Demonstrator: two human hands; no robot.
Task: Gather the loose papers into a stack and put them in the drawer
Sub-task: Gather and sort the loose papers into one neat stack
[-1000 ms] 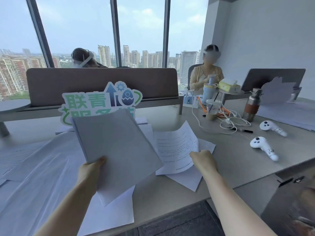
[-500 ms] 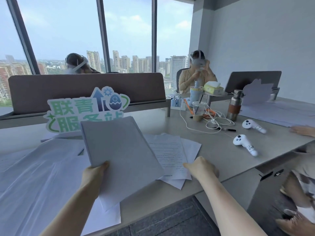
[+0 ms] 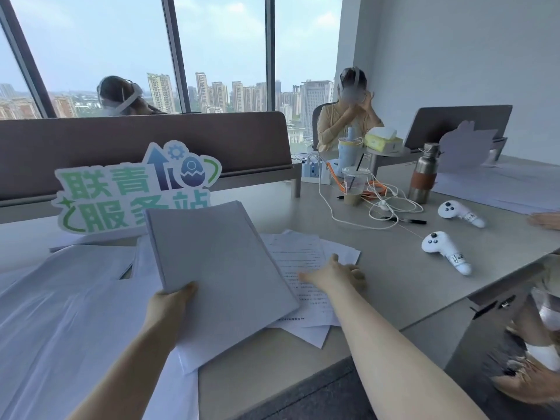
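Note:
My left hand (image 3: 172, 301) grips the near edge of a thick stack of papers (image 3: 218, 262), held tilted above the desk. To its right several loose printed sheets (image 3: 303, 256) lie flat on the grey desk (image 3: 394, 283). My right hand (image 3: 336, 275) rests palm down on these sheets, fingers curled at their right edge. More loose white papers (image 3: 66, 298) cover the left part of the desk. A drawer unit (image 3: 472, 322) sits under the desk at the right, its front seen edge-on.
A green sign (image 3: 133, 189) stands behind the stack. Two white controllers (image 3: 445, 250) (image 3: 460, 213), a steel bottle (image 3: 422, 174), a plastic cup (image 3: 353, 184) and white cables (image 3: 385, 207) lie at the right. Two people sit across; another person is at the right edge.
The printed sheet that my right hand held lifted a second ago now lies flat, and the hand has moved onto it. The stack in my left hand stays raised.

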